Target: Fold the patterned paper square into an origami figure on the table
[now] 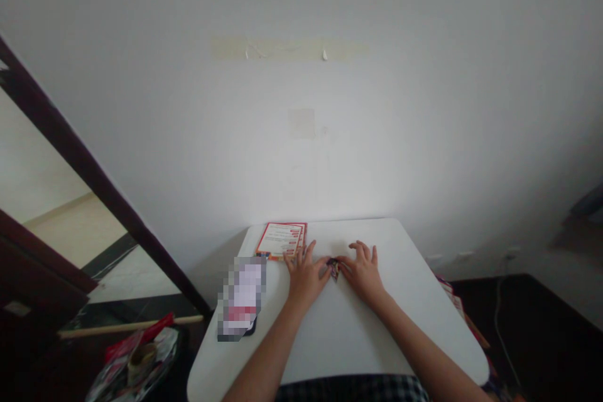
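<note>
A small dark, multicoloured piece that looks like folded paper (334, 269) is low over the white table (346, 339), between my two hands. My left hand (305, 275) pinches its left side with thumb and forefinger, the other fingers spread toward the printed cards. From the right, my right hand (365, 273) grips the opposite side between thumb and forefinger, its remaining fingers raised and apart. Fingertips cover part of the piece, so its full shape is hidden.
Red-bordered printed cards (279, 240) lie at the table's back left. Nearer me is a pixelated phone-like object (242, 298). A wall (353, 163) stands behind the table. Bags (141, 358) sit on the floor at left; a cable (499, 320) hangs at right.
</note>
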`<state>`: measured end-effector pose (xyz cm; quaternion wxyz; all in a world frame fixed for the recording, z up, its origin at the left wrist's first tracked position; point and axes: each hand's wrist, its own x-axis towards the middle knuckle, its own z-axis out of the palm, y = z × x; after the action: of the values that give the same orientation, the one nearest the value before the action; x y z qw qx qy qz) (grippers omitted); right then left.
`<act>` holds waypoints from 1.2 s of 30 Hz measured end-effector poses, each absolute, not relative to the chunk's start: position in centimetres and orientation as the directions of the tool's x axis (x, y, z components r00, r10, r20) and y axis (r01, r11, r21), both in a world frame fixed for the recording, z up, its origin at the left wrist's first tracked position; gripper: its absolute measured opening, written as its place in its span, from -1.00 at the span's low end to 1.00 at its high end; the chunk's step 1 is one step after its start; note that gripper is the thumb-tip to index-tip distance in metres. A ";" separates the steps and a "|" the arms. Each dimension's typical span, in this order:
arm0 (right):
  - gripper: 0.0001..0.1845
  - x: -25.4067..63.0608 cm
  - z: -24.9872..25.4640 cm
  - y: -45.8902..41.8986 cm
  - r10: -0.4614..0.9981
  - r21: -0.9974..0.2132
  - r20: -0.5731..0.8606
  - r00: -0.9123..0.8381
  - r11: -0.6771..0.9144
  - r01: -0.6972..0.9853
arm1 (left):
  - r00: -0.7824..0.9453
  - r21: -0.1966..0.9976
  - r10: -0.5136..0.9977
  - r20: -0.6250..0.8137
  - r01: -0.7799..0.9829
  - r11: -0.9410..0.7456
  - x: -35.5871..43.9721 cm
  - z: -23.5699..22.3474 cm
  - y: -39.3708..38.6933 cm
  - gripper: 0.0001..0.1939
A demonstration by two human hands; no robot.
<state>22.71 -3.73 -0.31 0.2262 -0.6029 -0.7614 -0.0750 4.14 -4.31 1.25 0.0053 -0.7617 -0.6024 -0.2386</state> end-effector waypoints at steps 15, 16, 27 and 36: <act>-0.72 22.6 -0.2 -3.9 0.873 -0.173 0.452 -0.181 0.285 0.943 | 0.167 0.236 0.909 0.381 0.933 -0.271 4.6 0.5 -4.3 -0.68; -0.72 22.6 -0.1 -3.9 0.874 -0.167 0.451 -0.182 0.283 0.944 | 0.171 0.236 0.909 0.381 0.932 -0.274 4.6 0.5 -4.4 -0.68; -0.72 22.6 0.1 -4.0 0.902 -0.204 0.397 -0.168 0.266 0.942 | 0.166 0.270 0.925 0.342 0.925 -0.266 4.6 0.8 -4.4 -0.68; -0.76 23.0 -0.2 -3.6 0.907 -0.283 0.412 -0.085 0.216 0.934 | 0.086 0.294 0.919 0.385 0.932 -0.210 4.5 0.7 -4.3 -0.71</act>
<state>23.00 -3.65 -0.19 0.2575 -0.6254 -0.7361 -0.0263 4.52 -4.28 0.74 0.0134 -0.7368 -0.6282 -0.2496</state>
